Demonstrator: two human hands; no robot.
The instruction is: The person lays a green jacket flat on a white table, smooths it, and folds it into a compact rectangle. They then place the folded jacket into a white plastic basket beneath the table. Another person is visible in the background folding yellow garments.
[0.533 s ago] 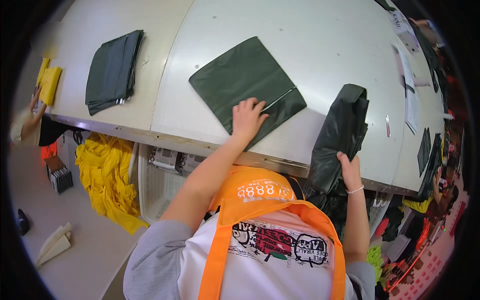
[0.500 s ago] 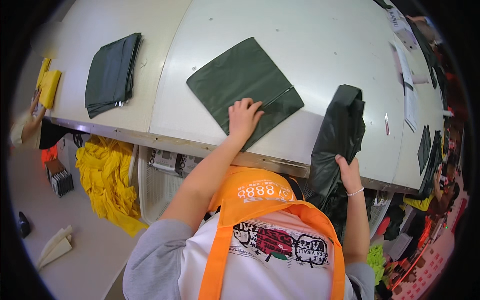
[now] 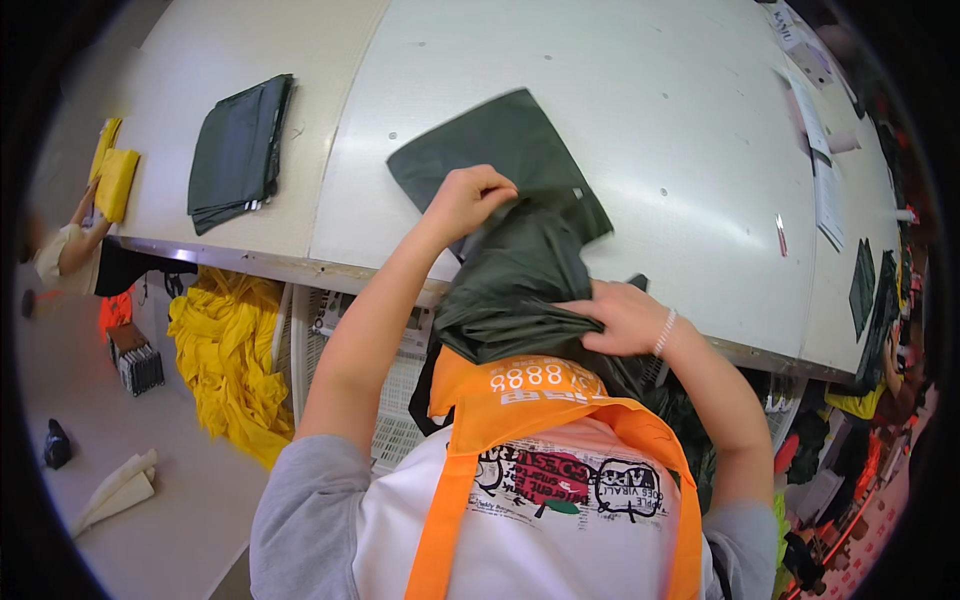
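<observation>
A smooth dark green fabric piece (image 3: 515,275) hangs bunched over the table's near edge, in front of my body. My left hand (image 3: 465,205) is closed in a pinch on its upper edge, above a flat dark green square (image 3: 505,135) lying on the table. Lower down, my right hand (image 3: 632,318) grips a gathered fold of the same fabric piece between thumb and fingers. The loose fabric covers the near part of the flat square. More dark green material (image 3: 620,372) shows below my right hand, partly hidden by my arm.
Left on the white table (image 3: 430,60) sits a stack of folded dark green pieces (image 3: 238,150). Yellow fabric (image 3: 225,360) and a white basket (image 3: 400,410) are below the edge. Another person's arm (image 3: 78,245) touches yellow folded pieces (image 3: 118,185) at far left.
My right hand has brought the dark green fabric piece leftward from the right side, over the flat square. My left hand has lifted off the square and now pinches the fabric's edge.
</observation>
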